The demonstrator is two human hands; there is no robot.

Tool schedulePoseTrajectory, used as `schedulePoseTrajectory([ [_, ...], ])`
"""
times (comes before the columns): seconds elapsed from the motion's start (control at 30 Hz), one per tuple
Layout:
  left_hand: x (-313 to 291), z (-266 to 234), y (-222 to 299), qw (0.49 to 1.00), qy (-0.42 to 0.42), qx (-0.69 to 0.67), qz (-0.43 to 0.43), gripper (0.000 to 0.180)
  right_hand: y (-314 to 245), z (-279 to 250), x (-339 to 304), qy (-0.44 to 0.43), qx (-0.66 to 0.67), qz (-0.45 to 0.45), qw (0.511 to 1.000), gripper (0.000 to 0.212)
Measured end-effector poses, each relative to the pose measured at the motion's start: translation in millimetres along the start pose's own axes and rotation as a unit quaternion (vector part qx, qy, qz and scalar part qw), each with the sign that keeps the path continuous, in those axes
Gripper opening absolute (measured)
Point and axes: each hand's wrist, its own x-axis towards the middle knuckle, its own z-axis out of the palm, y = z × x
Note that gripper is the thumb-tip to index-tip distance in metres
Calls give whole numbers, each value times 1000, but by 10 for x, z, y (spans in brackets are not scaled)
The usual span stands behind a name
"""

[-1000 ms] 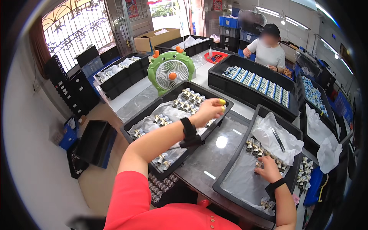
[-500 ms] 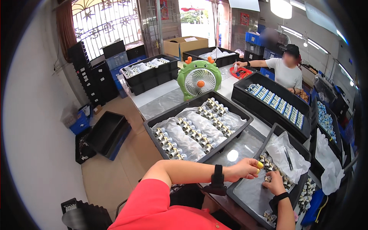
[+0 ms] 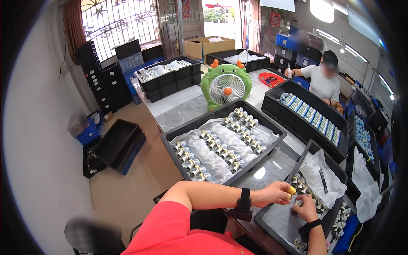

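Note:
My left hand [image 3: 275, 194] reaches over the near right tray with its fingers curled together. Yellow finger covers [image 3: 292, 191] sit on its fingertips, and whatever they may pinch is hidden. Close beside it, my right hand [image 3: 307, 209] has its fingers closed round a small metallic fitting [image 3: 299, 203], only partly visible. Both hands are above the black tray [image 3: 272, 227], which is lined with clear plastic film. Brass-and-silver fittings [image 3: 298, 180] lie in a row beneath and beyond my fingers. A black pen [image 3: 323, 180] rests on white wrapping film [image 3: 313, 168] in the same tray.
A large black tray [image 3: 224, 183] holds several rows of similar fittings. Behind it stands a green fan [image 3: 227, 86]. Another tray [image 3: 304, 126] contains blue-and-white parts. Across the table a co-worker [image 3: 323, 80] holds a white bottle near a red tray [image 3: 271, 80].
My right hand has lifted slightly from the row and now shows a fitting in its fingers, nearer my left hand. The co-worker's hand with the bottle has moved right, away from the red tray.

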Motion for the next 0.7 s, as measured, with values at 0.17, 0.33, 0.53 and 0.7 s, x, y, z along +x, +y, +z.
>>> schedulePoseTrajectory([
  [0.17, 4, -17, -17, 1000, -14, 1, 1, 26, -36, -39, 5, -4, 8, 13, 1000, 38],
  [0.33, -26, 1, 27, 1000, -5, 11, -7, 27, -104, -97, 17, 35, 39, -17, 999, 36],
  [0.53, -44, -20, 18, 1000, -2, 11, -10, 29, -399, -157, 22, 114, 169, -57, 977, 37],
  [0.7, -47, 11, 33, 1000, 13, -2, -9, 22, -552, -234, -38, 120, 222, -74, 965, 37],
])
